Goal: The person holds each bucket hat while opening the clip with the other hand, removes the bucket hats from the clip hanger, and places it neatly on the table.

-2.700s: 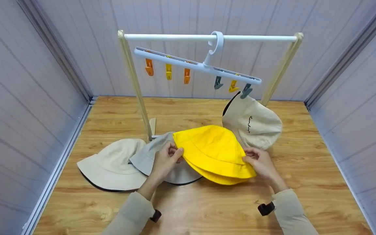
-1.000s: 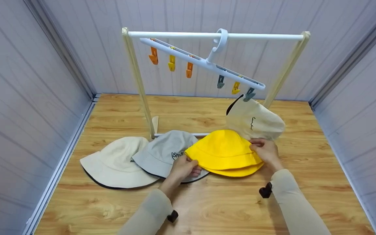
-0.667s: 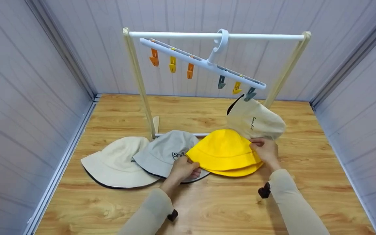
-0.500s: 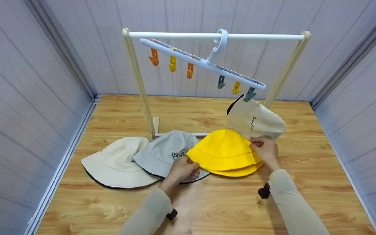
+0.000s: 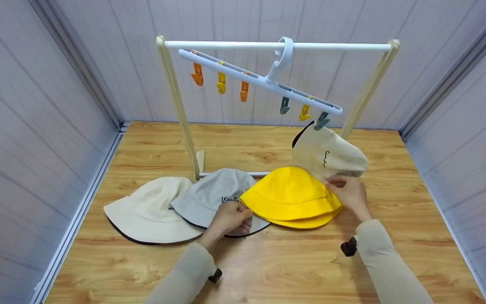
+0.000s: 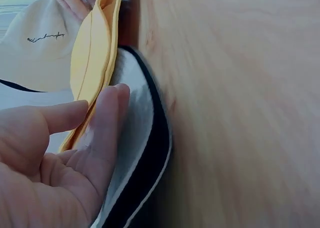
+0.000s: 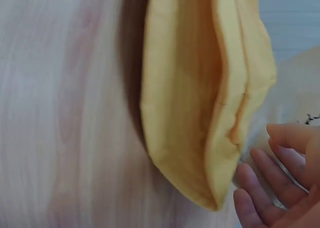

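Observation:
A yellow bucket hat (image 5: 289, 194) lies flattened, its brim layers slightly parted, partly over a grey bucket hat (image 5: 213, 194) with dark lettering. My left hand (image 5: 230, 219) is over the grey hat's brim at the yellow hat's left edge; in the left wrist view its thumb and fingers (image 6: 107, 112) stand apart, pinching nothing. My right hand (image 5: 348, 192) is by the yellow hat's right edge; in the right wrist view its loosely bent fingers (image 7: 272, 175) are clear of the yellow fabric (image 7: 185, 97). Behind it, a cream hat (image 5: 331, 154) hangs from a grey clip (image 5: 322, 121).
A white bar hanger (image 5: 264, 80) with orange, yellow and grey clips tilts down to the right on the rack's white rod (image 5: 226, 44). Another cream bucket hat (image 5: 154, 211) lies at the left, partly under the grey one. Pale panel walls enclose the wooden tabletop (image 5: 268, 270).
The yellow hat has gone from being held up in both hands to lying on the table, to the right. Both hands have just let go and drawn slightly outward.

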A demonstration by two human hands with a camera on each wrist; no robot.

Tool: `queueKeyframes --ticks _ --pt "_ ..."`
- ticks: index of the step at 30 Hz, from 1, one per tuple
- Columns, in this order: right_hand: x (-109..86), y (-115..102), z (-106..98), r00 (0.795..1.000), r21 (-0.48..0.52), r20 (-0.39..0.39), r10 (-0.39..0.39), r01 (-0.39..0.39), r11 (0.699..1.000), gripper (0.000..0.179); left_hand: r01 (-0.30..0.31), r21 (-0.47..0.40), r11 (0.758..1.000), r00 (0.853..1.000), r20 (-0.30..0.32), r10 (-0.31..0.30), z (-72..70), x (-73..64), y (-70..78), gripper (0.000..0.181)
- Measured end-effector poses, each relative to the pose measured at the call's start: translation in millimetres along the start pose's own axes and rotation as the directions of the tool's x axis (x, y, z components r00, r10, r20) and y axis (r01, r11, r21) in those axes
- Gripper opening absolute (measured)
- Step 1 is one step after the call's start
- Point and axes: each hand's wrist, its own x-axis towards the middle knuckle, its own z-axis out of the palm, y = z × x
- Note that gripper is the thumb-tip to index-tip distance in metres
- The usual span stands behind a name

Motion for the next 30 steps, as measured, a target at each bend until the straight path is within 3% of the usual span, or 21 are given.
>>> queueKeyframes --ticks 6,10,14,24,30 --pt "-0.5 -10.9 -24.5 0.999 0.047 0.041 -0.005 0.003 0.999 0.027 -0.098 0.148 0.984 0.994 -0.027 0.103 -16.8 -5.5 12.6 0.021" --pt "-2.6 -28.1 -41.8 0.999 0.077 0.046 -0.023 0.019 0.997 0.031 -0.165 0.267 0.949 0.981 -0.054 0.186 -26.5 -6.8 26.1 0.018" --pt "-4.2 -45.3 -56.4 0.998 0.124 0.035 -0.060 0.056 0.991 0.034 -0.240 0.336 0.911 0.958 -0.067 0.277 -32.0 -6.1 41.8 0.014" --pt "2.0 -76.7 -86.0 0.991 0.172 -0.015 -0.131 0.132 0.976 0.043 -0.376 0.321 0.870 0.907 -0.068 0.417 -33.4 1.1 83.8 0.018" --pt "6.0 -90.6 -98.2 0.984 0.240 -0.027 -0.175 0.176 0.955 0.051 -0.453 0.302 0.839 0.865 -0.078 0.496 -29.2 9.9 110.0 0.028"
